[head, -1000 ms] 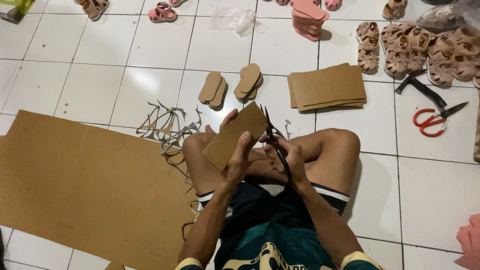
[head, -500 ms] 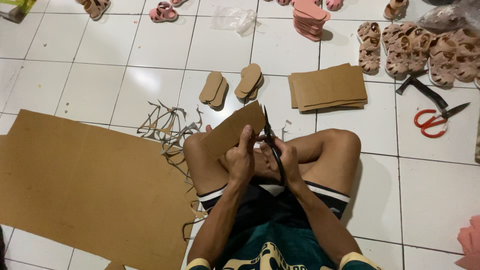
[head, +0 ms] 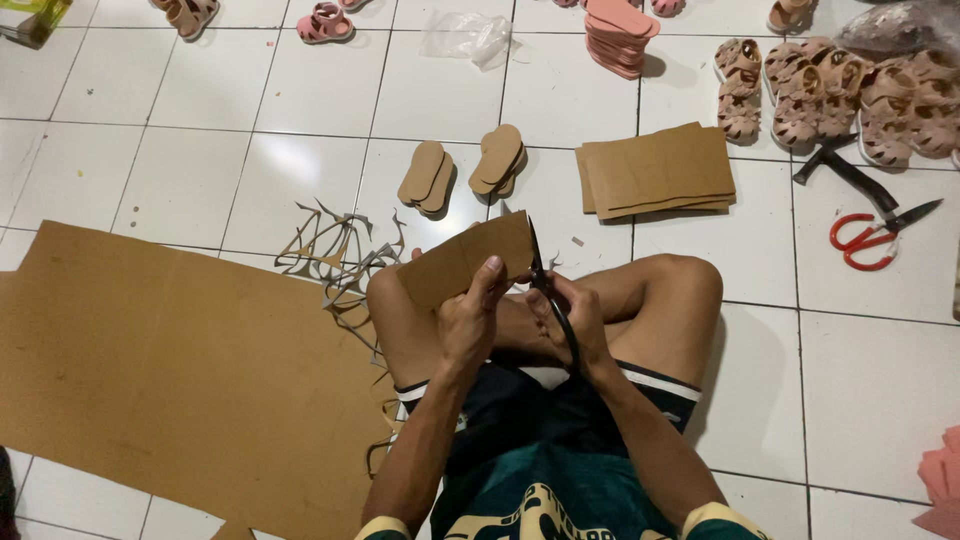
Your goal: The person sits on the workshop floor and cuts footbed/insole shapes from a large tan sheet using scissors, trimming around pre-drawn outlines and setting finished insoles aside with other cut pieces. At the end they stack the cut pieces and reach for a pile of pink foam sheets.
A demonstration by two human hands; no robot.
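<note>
I sit cross-legged on a white tiled floor. My left hand (head: 468, 318) grips a small brown cardboard piece (head: 465, 258) held above my knees. My right hand (head: 577, 322) is closed on the handles of black scissors (head: 541, 280), whose blades point up along the right edge of the cardboard piece. Both hands are close together over my lap.
A large brown cardboard sheet (head: 170, 370) lies at left, with curled offcut strips (head: 335, 255) beside my knee. Ahead lie cut sole shapes (head: 470, 170), a stack of cardboard rectangles (head: 655, 172), red-handled scissors (head: 870, 235), a black tool (head: 845, 172), tan sandals (head: 840, 95) and pink soles (head: 620, 30).
The cardboard piece has turned in my left hand and sits lower and flatter. The scissors have shifted along its right edge. My legs have not moved.
</note>
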